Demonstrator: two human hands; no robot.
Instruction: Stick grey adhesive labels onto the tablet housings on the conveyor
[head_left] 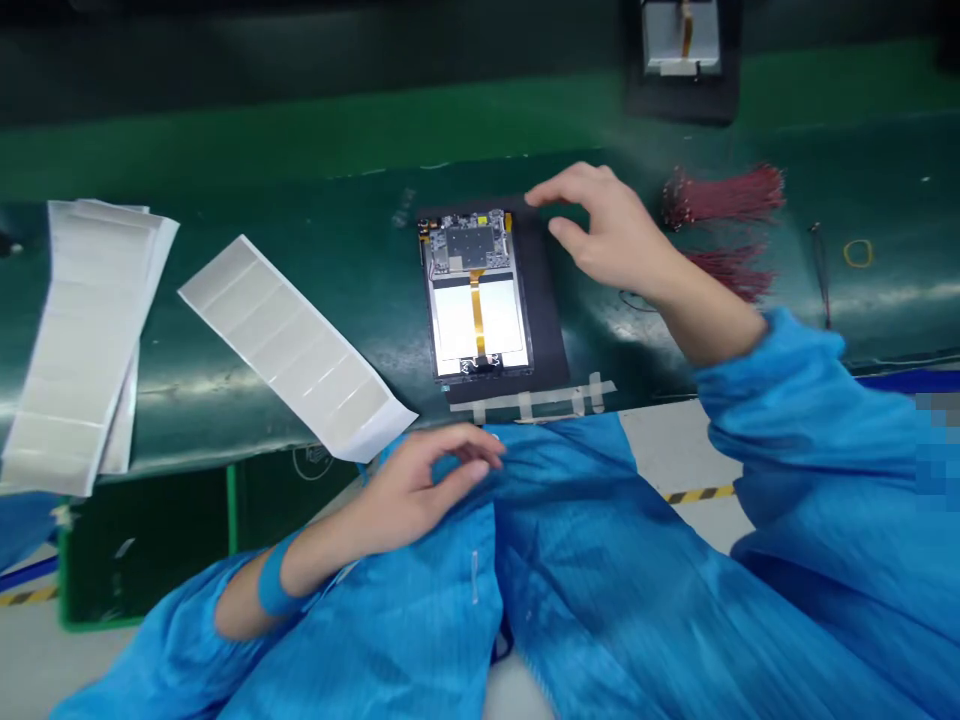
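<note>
An opened tablet (480, 310) lies on a black foam sheet (550, 345) at the middle of the bench. Its circuit board (471, 247) is at the far end, and an amber ribbon cable (478, 312) runs down over the pale battery area. Just right of the board, my right hand (611, 230) hovers with thumb and forefinger apart, nothing visible between them. My left hand (424, 490) hangs over my lap by the bench's near edge, fingers loosely bent and thumb apart, with nothing seen in it. It is closest to a label sheet (292, 345).
More label sheets (82, 320) are stacked at the left. Bundles of dark red wires (727, 195), a single wire (821, 275) and a yellow rubber band (859, 253) lie right. Tape strips (525, 403) line the near edge. Another opened device (681, 40) sits at the back. A green crate (150, 560) stands below.
</note>
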